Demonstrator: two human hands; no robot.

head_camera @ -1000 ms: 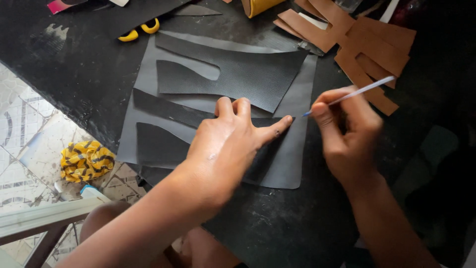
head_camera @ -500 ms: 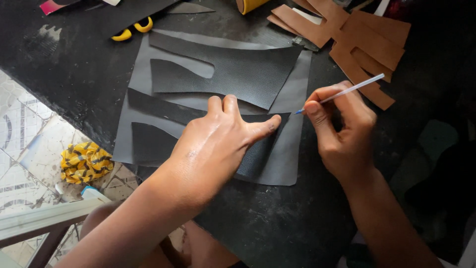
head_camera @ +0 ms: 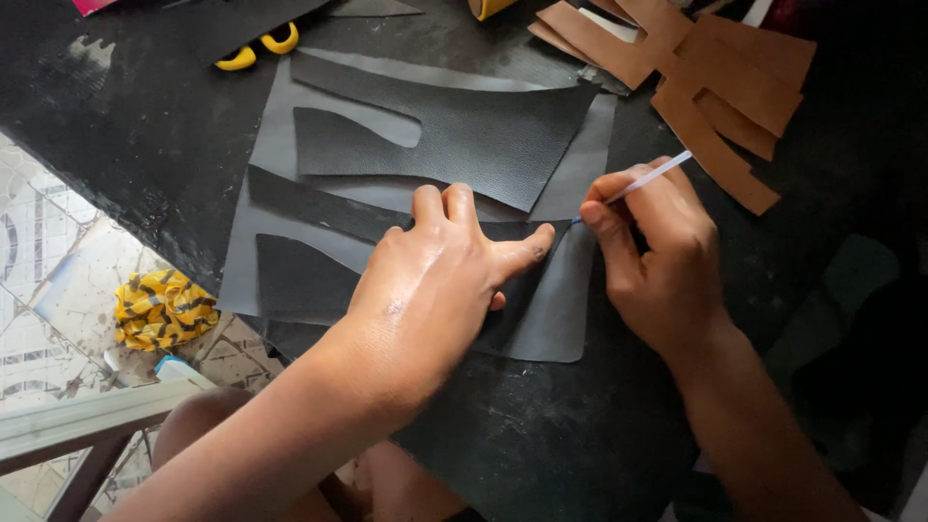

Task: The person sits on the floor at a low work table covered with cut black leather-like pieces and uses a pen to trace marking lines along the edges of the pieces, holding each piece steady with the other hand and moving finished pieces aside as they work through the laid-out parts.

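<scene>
Left hand (head_camera: pixel 440 280) flat, fingers spread, pressing dark curved leather piece (head_camera: pixel 527 290) onto smooth grey sheet (head_camera: pixel 565 329), mid-desk. Right hand (head_camera: pixel 652 251) pinched around thin white pen (head_camera: pixel 638 184), tip at piece's right edge beside left thumb. Second dark grained piece (head_camera: pixel 483 135) above. Tan leather strips (head_camera: pixel 715 87) top right. Desk (head_camera: pixel 116 145) black, scuffed. Versus half second ago: pose and pen angle nearly same, hands slightly lower on sheet.

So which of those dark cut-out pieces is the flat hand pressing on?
The lower dark piece, nearest the person: the left hand lies flat on it. The upper one lies untouched.
</scene>
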